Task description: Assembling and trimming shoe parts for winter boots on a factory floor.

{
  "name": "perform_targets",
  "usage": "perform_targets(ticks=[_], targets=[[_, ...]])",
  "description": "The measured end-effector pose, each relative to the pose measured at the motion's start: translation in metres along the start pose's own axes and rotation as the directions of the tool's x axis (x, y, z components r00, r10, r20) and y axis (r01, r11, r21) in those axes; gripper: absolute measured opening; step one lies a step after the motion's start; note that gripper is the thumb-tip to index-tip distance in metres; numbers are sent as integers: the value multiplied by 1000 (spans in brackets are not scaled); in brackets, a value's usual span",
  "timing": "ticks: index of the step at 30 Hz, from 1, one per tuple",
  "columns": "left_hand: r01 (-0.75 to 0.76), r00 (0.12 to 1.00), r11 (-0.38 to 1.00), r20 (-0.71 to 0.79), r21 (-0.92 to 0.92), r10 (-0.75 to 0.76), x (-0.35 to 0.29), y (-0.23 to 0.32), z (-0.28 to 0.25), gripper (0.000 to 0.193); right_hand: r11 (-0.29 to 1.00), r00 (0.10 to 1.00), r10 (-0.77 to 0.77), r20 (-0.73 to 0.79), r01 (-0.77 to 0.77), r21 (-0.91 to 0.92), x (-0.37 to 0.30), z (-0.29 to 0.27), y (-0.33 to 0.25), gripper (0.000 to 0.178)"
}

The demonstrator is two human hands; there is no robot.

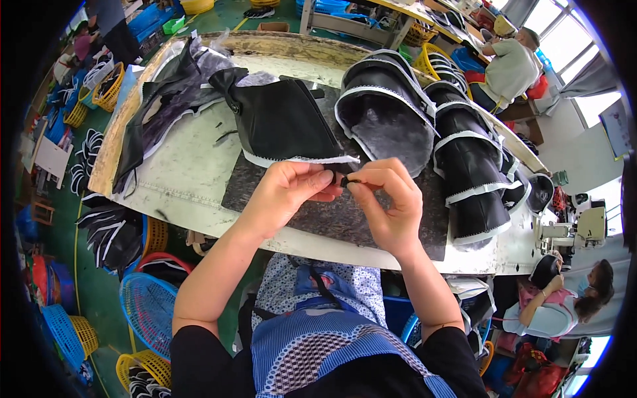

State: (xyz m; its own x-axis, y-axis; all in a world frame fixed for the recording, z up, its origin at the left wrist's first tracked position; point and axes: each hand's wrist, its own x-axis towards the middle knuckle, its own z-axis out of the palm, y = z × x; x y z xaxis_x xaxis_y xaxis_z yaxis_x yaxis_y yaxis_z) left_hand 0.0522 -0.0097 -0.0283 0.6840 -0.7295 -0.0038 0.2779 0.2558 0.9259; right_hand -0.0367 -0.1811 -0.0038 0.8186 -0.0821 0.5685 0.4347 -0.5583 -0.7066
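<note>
My left hand (pixel 286 194) and my right hand (pixel 391 202) meet over the near part of the worktable, fingers closed in a pinch. Between their fingertips is a small black strip (pixel 344 180), mostly hidden by the fingers. Just beyond them lies a black boot upper (pixel 285 123) with a white stitched edge, and that edge passes right beside my left fingers. A dark mat (pixel 305 224) lies under both hands. To the right, several nested boot uppers (pixel 391 126) with grey fuzzy lining rest on the table.
Another row of black uppers (pixel 471 172) runs along the table's right side. Loose black and grey lined pieces (pixel 166 99) lie at the left. Blue baskets (pixel 149 312) and yellow baskets (pixel 142 365) stand on the floor. One person (pixel 551 298) works by a sewing machine (pixel 587 222); another sits farther back (pixel 514 73).
</note>
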Motion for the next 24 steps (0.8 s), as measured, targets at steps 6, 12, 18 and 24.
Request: perform_targets(ticks=[6, 12, 18, 24], targets=[[-8, 1000, 999, -15, 34, 8, 8, -2, 1, 22, 988, 996, -83, 18, 84, -128, 6, -3, 7, 18], [17, 1000, 1000, 20, -14, -16, 13, -11, 0, 21, 969, 990, -109, 87, 125, -211, 13, -6, 6, 20], [-19, 1000, 1000, 6, 4, 19, 17, -22, 1, 23, 877, 958, -220, 185, 277, -394, 28, -10, 5, 18], [-27, 1000, 999, -6, 38, 27, 18, -24, 4, 22, 958, 980, -98, 174, 140, -250, 21, -11, 4, 17]])
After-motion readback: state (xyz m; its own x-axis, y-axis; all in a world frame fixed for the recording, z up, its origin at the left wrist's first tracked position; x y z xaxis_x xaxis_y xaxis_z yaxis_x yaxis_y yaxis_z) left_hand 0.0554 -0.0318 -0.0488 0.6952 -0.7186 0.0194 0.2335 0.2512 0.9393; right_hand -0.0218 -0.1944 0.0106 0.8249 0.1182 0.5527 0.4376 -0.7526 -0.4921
